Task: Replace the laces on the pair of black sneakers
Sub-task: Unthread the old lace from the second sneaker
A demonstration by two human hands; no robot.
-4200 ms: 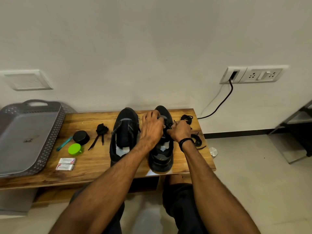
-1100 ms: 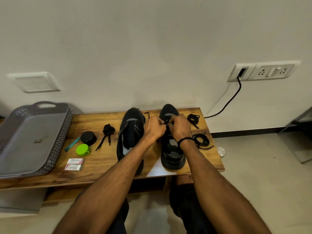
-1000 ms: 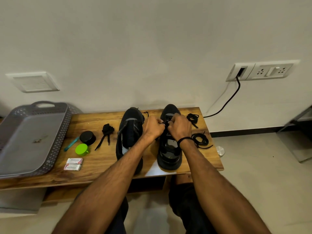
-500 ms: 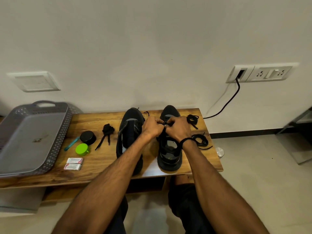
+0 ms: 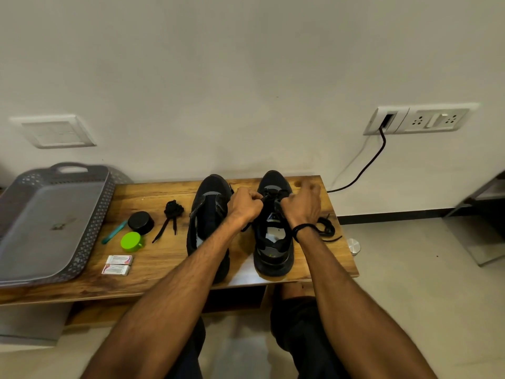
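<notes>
Black grey-patched sneaker (image 5: 273, 236), its lace (image 5: 269, 194) in the pinch of the left hand (image 5: 244, 206); right hand (image 5: 302, 206) blurred, grip unclear.

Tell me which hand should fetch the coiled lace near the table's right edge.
Right, probably: the right hand sits beside the coiled lace, while the left hand pinches the threaded lace on the right sneaker, farther off.

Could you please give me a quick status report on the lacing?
Left hand pinching lace over the sneaker. Right hand beside it, grip blurred. Nothing blocking them.
</notes>
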